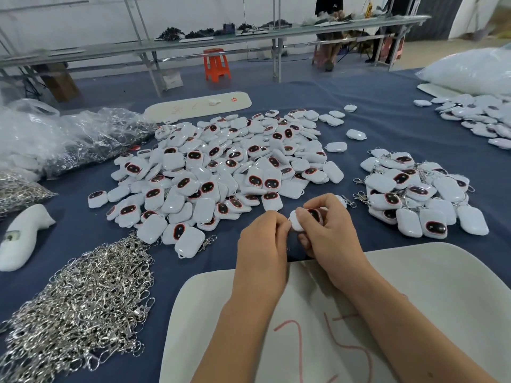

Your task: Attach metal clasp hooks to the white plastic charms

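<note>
At six o'clock of the big charm pile (221, 167), over the blue cloth (373, 106), the right hand (329, 225) grips one white charm (297, 221), thumb and fingers curled round it. The left hand (262, 239) pinches at the charm's edge — whether a hook sits in that pinch cannot be told. Likely step: threading the clasp through the loop. Hold the charm steady, loop facing left; draw hooks from the heap (83, 299) at eight o'clock — finished pieces (414, 194) at three.
</note>
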Demonstrator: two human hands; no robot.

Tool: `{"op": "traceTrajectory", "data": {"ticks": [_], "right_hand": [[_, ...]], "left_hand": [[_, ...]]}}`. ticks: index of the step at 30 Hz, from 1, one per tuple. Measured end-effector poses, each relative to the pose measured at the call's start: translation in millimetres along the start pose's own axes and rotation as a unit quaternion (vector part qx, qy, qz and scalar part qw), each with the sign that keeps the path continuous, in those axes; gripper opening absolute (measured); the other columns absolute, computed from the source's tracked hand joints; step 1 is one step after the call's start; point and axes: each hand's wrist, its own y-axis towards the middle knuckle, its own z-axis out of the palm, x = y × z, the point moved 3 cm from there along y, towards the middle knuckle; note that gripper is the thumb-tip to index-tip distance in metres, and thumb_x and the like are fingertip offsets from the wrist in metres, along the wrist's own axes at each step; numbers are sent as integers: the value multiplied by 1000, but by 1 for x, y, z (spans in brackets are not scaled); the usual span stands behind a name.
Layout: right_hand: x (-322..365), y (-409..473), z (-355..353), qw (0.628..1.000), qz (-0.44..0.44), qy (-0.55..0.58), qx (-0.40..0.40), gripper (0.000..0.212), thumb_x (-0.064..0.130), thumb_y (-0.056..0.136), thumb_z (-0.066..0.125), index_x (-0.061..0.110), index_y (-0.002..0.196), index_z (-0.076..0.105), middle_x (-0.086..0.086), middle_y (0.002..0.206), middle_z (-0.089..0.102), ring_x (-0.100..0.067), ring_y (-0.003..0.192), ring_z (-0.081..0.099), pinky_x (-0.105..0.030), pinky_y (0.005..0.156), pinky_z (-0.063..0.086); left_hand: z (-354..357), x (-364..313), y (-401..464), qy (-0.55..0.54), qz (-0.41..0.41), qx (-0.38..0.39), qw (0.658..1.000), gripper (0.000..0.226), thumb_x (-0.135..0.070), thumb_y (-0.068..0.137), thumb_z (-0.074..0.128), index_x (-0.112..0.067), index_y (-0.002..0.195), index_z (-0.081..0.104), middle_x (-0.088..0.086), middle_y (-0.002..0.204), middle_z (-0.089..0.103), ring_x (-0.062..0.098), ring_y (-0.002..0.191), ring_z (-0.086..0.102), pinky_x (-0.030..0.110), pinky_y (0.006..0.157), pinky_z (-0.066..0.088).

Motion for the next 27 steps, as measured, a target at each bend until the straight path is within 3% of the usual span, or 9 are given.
{"op": "traceTrajectory", "data": {"ticks": [6,9,12,15,18,22,25,27], "right_hand": [[0,1,-2,1000,2,17,-6,9,13,100,63,16,93,58,-4,67,55,-17,48,46,-24,42,37],[0,1,-2,1000,-11,19,12,21,5,98,56,19,88,68,-6,66,50,-21,51,41,-22,44,32],[3,-1,-1,998,-43,-42,32,21,9,94,60,23,82,70,4,60,53,-16,52,47,-24,48,37],[7,-4,3,988,-93,-103,60,22,17,95,69,22,74,67,6,58,59,-7,54,50,-23,55,39],[9,-6,7,982,-132,-108,77,14,14,94,75,26,86,72,-4,59,59,-12,54,50,-29,54,42],[9,-7,9,977,-144,-117,105,12,9,95,74,19,88,78,14,60,62,-4,53,52,-17,57,40],[11,-7,8,977,-142,-104,116,15,9,97,70,16,87,78,1,71,71,-10,59,57,-27,56,46],[12,-8,9,979,-143,-95,113,17,8,98,68,15,86,78,0,74,73,-10,62,59,-26,58,49]], "left_hand": [[-2,4,1,-90,-35,-20,995,25,-10,97,65,-26,79,67,-14,75,70,8,73,65,12,65,44],[-3,10,5,-162,-87,-43,982,21,-7,97,63,-18,80,70,-9,73,72,3,67,65,12,66,46],[-6,15,7,-212,-131,-61,966,20,-10,99,61,-18,84,70,-11,77,73,1,65,62,16,67,49],[-7,17,8,-224,-144,-62,962,20,-13,101,59,-20,85,68,-14,72,66,2,65,55,21,67,48],[-6,17,8,-250,-148,-56,955,21,-11,101,59,-18,84,68,-13,73,65,4,70,55,23,72,45],[-6,16,8,-258,-140,-40,955,20,-11,101,59,-15,85,69,-11,77,68,4,73,58,25,75,45],[-6,16,7,-251,-141,-44,957,20,-10,101,58,-16,85,69,-11,76,68,4,71,57,25,75,45],[-5,18,7,-239,-140,-54,959,18,-12,101,58,-16,87,68,-10,78,67,5,70,56,28,75,45]]}}
